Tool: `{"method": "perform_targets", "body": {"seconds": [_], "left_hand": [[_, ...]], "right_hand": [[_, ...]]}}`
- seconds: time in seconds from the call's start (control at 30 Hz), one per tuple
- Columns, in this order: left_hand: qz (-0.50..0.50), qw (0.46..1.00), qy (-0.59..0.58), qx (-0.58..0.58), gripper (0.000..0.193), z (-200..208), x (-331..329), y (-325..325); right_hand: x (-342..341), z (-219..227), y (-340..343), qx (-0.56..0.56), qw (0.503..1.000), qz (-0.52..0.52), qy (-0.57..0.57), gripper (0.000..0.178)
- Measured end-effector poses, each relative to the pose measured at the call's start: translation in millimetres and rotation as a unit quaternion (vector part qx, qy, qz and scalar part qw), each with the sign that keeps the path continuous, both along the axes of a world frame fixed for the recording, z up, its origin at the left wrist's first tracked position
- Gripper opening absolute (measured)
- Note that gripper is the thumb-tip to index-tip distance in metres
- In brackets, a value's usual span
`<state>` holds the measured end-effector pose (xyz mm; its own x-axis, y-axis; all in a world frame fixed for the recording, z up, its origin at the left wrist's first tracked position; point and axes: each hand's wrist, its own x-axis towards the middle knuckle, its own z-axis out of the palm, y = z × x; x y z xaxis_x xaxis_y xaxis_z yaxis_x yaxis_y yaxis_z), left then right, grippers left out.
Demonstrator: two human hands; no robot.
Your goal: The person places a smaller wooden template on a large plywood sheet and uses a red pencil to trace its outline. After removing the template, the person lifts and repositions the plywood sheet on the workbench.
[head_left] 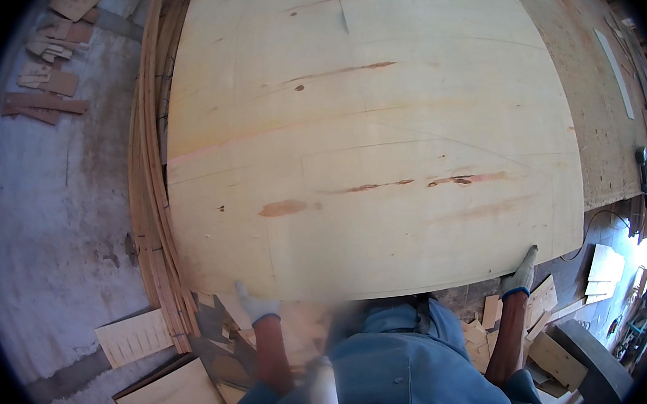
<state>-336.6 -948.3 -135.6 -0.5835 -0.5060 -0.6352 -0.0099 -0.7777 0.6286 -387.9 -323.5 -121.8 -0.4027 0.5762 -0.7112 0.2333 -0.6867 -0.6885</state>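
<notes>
Blue shirt (410, 361) below; gloved fingers (244, 291) grip the plywood sheet's (373, 145) near edge.

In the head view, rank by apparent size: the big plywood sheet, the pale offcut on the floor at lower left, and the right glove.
1. Plywood sheet, by far largest.
2. Pale offcut.
3. Right glove, smallest; fisheye bending makes this gap less sure.
</notes>
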Motion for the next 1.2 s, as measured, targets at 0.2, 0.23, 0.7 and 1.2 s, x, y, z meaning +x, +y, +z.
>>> {"method": "perform_targets", "body": {"seconds": [0.2,0.23,0.7,1.2], "left_hand": [[0.026,0.999,-0.004,0.042,0.064,9,-16,8],[0.033,0.998,-0.01,0.049,0.064,13,-22,12],[0.017,1.0,-0.012,0.011,0.063,19,-45,18],[0.03,0.996,-0.072,0.049,0.068,37,-86,18]], "right_hand": [[-15,-3,4,0.007,1.0,-0.005,0.006,0.061],[-19,-2,1,0.011,1.0,-0.006,0.012,0.062],[-46,-6,6,0.02,1.0,-0.006,0.016,0.061],[-68,10,-3,0.032,0.999,-0.016,0.018,0.057]]}}
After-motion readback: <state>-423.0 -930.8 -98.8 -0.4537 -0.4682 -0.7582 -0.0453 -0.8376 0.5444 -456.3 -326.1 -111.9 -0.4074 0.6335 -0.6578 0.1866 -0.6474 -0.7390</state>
